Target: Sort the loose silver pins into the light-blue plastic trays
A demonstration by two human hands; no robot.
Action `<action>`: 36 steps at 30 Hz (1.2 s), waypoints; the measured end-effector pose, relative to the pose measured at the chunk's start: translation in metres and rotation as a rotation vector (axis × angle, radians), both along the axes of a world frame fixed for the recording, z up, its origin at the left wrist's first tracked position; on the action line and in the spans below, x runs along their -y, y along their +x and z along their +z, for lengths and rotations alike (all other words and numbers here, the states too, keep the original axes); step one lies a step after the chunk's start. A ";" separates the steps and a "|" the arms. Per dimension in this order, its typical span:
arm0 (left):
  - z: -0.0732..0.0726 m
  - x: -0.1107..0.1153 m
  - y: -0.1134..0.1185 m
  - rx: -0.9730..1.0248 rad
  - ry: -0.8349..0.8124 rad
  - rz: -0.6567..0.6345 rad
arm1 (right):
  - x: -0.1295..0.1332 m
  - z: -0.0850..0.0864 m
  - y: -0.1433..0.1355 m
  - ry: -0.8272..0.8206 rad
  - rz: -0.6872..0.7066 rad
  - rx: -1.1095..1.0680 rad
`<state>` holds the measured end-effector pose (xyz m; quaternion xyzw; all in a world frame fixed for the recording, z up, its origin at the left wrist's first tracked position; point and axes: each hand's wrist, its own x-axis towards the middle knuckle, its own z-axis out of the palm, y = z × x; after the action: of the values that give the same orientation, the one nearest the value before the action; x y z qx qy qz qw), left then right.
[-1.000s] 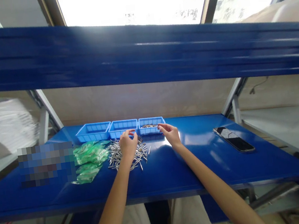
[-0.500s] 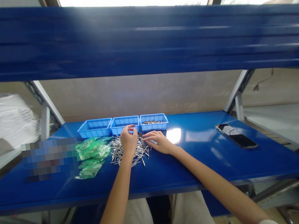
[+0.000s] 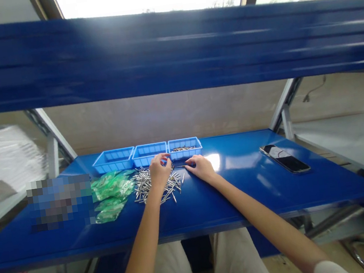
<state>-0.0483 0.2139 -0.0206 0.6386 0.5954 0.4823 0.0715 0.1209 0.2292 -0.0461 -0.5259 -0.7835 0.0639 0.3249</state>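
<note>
A pile of slim silvery metal rods [image 3: 145,186] lies on the blue table in front of me. My left hand [image 3: 161,168] is over the right part of the pile, its thumb and fingers curled towards each other; anything between the tips is too small to make out. Just right of the pile, my right hand [image 3: 200,166] pinches one thin metal rod [image 3: 179,166] between thumb and fingers, low over the table. Behind the hands stands a blue bin [image 3: 186,155] with several similar rods, darker in tone, inside.
Two more blue bins, a middle one [image 3: 145,160] and a left one [image 3: 113,166], complete the row. Green plastic bags [image 3: 113,187] lie left of the pile, beside a blurred-out patch. A phone [image 3: 285,158] rests at the right. A blue shelf beam [image 3: 170,52] crosses above the table [image 3: 238,201].
My right hand has drawn back rightward from the pile, and a thin rod now shows in its pinch. My left hand has barely moved. The view has shifted slightly.
</note>
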 end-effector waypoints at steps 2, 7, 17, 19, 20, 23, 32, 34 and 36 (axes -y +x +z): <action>-0.002 0.000 0.001 -0.087 0.015 -0.062 | 0.000 0.000 0.001 -0.015 -0.021 -0.020; -0.005 0.001 0.003 -0.289 -0.046 -0.178 | 0.001 0.000 0.000 -0.017 -0.014 -0.111; -0.008 0.002 0.003 -0.330 -0.083 -0.210 | 0.001 0.006 -0.005 -0.050 0.011 -0.385; -0.007 0.002 0.004 -0.297 -0.070 -0.232 | 0.000 0.007 -0.006 -0.064 0.036 -0.447; -0.007 0.003 0.004 -0.277 -0.063 -0.241 | 0.000 0.007 -0.006 -0.069 0.048 -0.471; -0.006 0.003 0.005 -0.234 -0.047 -0.252 | 0.000 0.007 -0.007 -0.075 0.081 -0.510; -0.007 0.003 0.004 -0.256 -0.042 -0.227 | 0.001 0.006 -0.009 -0.121 0.208 -0.547; -0.008 0.002 0.004 -0.243 -0.017 -0.222 | 0.002 0.006 -0.010 -0.137 0.225 -0.574; -0.009 0.001 0.005 -0.210 0.021 -0.215 | 0.002 0.005 -0.011 -0.149 0.212 -0.606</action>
<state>-0.0437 0.2131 -0.0296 0.7463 0.5227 0.4085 0.0538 0.1096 0.2275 -0.0407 -0.4208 -0.6947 0.3080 0.4954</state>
